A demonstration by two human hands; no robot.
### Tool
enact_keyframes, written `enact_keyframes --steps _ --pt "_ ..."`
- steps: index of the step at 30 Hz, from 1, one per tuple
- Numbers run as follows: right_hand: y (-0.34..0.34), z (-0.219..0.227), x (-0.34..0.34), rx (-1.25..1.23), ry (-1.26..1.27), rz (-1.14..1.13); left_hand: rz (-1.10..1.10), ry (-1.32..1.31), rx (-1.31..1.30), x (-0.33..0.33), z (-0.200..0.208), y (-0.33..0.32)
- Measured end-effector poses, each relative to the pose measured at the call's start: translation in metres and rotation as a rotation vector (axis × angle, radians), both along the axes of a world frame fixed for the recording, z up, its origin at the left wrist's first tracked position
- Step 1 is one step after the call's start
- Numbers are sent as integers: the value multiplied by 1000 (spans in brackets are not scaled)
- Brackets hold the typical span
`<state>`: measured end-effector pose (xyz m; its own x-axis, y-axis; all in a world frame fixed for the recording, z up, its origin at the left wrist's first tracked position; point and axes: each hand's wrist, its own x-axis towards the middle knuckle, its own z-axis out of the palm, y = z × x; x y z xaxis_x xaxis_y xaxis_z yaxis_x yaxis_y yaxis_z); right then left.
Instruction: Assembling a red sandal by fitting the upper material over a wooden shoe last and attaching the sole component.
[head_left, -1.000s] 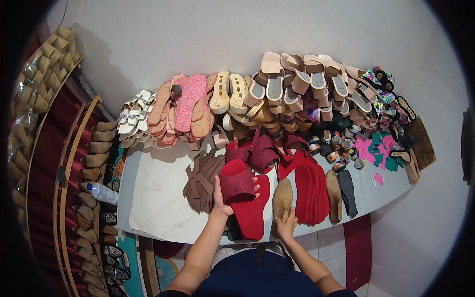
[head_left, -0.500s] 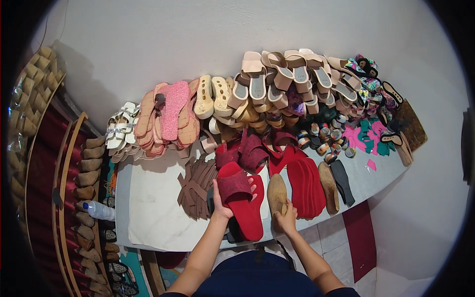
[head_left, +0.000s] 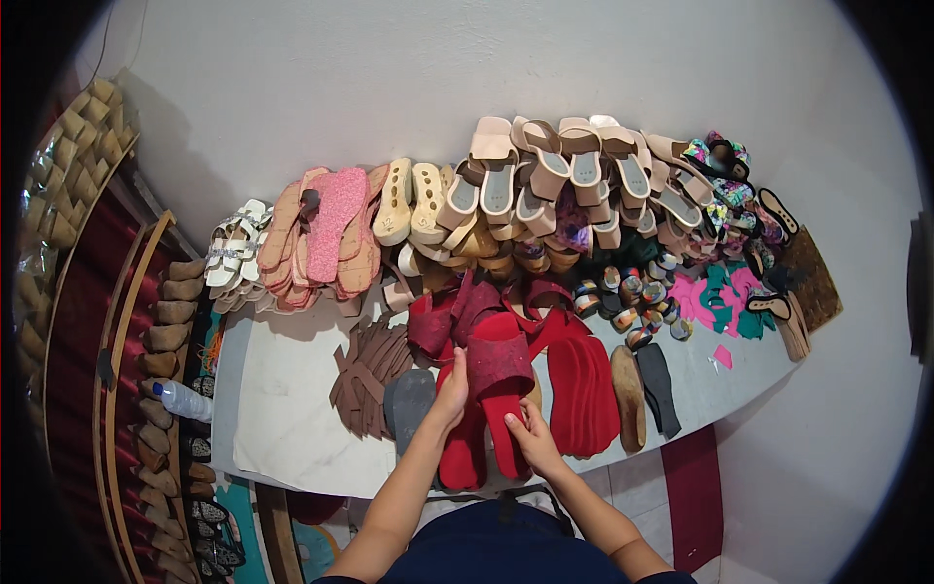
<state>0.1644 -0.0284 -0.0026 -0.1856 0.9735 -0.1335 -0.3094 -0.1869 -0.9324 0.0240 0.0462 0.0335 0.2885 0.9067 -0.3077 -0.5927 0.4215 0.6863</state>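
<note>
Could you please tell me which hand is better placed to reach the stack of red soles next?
The right hand seems better placed: it is nearer the stack of red soles, while the left hand is on the far side of the red slipper. The right must first release the slipper.

The left hand (head_left: 450,392), fingers partly hidden by a red slipper (head_left: 502,368), obscures the far part of a red sole (head_left: 462,462); the left forearm (head_left: 397,492) covers a gray sole's (head_left: 409,397) near end. At right, the picture's dark rim clips an unidentifiable dark object (head_left: 917,287). Insole (head_left: 635,177) marks appear too small to read.
</note>
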Motion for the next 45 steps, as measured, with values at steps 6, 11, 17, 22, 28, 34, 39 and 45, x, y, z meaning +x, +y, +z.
enact_keyframes --steps 6,11,17,22,28,34,39,45 --pt "12 10 29 157 -287 -30 164 315 296 17 -15 -9" --pt "14 20 40 186 -406 -64 183 188 362 45 -12 -19" --pt "14 17 48 451 -759 -213 150 217 364 95 -30 -47" --pt "7 34 54 481 -877 -29 141 153 161 83 -47 -45" --pt "23 23 82 501 -677 -277 10 -29 81 79 -30 -52" --pt "39 28 83 433 -620 -103 25 -18 52 77 -26 -56" --pt "40 37 66 387 -694 -215 26 103 93 66 -36 -53" --pt "38 31 46 676 -1013 -295 105 77 76 62 -30 -51"
